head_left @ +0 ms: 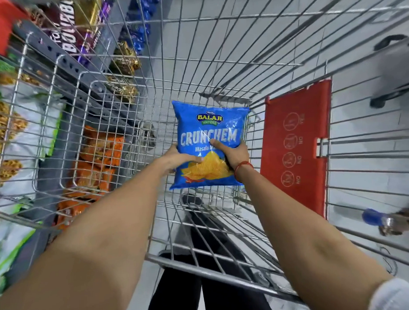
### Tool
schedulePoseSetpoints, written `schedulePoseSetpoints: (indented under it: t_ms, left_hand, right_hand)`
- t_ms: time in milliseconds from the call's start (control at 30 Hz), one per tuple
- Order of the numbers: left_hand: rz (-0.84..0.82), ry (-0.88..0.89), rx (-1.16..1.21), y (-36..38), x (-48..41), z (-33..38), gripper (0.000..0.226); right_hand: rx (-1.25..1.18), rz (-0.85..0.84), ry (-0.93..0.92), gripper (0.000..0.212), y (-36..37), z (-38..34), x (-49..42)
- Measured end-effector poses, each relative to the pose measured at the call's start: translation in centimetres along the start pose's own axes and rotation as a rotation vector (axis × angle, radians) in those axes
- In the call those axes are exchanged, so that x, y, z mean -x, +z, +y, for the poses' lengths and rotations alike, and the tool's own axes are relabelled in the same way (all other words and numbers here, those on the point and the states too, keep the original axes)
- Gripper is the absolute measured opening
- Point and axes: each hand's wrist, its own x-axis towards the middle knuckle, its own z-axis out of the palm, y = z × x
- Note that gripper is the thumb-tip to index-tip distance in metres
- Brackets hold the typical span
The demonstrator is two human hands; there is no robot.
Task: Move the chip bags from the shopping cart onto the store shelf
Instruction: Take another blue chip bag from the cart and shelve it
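Note:
A blue chip bag (209, 129) with white lettering and a picture of yellow ridged chips is held inside the wire shopping cart (219, 68), near its middle. My left hand (179, 159) grips the bag's lower left edge. My right hand (233, 153) grips its lower right side, thumb on the front; a red thread circles that wrist. The store shelf (63, 64) runs along the left, seen through the cart's wire side. No other chip bag shows inside the cart.
The shelf holds orange packets (99, 158), white-and-green snack bags (24, 124), purple and gold boxes (90, 22) and blue packets (141, 22). A red child-seat flap (296, 149) hangs on the cart's right side. Another person's foot (400, 220) is on the floor at right.

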Motion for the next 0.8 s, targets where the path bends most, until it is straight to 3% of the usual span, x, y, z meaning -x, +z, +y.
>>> schedulePoseSetpoints:
  t_ms: [133,233,367,467,600,700,800]
  left_hand:
    - [0.012,0.094,0.015,-1.2,2.1,1.4,0.072]
    - [0.042,0.192,0.035,-2.6,4.9,3.2,0.061]
    - [0.089,0.322,0.056,-5.0,10.2,5.5,0.099]
    - [0.178,0.449,0.146,-6.6,14.7,6.8,0.093]
    - [0.293,0.611,0.241,-9.0,20.9,8.3,0.128]
    - [0.371,0.709,0.259,-10.7,26.4,9.4,0.114]
    - [0.488,0.808,0.272,-13.1,31.4,9.8,0.082]
  right_hand:
    - [-0.004,-0.004,-0.074,0.062,0.3,-2.4,1.5]
    - [-0.032,-0.038,-0.150,0.067,0.7,-5.2,3.1]
    - [-0.070,-0.095,-0.267,0.066,1.6,-9.6,6.7]
    - [-0.104,-0.121,-0.355,0.060,2.7,-13.5,10.1]
    - [-0.170,-0.208,-0.452,0.051,4.4,-19.0,15.6]
    - [-0.171,-0.271,-0.542,0.053,5.8,-22.9,20.2]
    - [-0.165,-0.326,-0.658,0.048,7.6,-26.5,25.1]
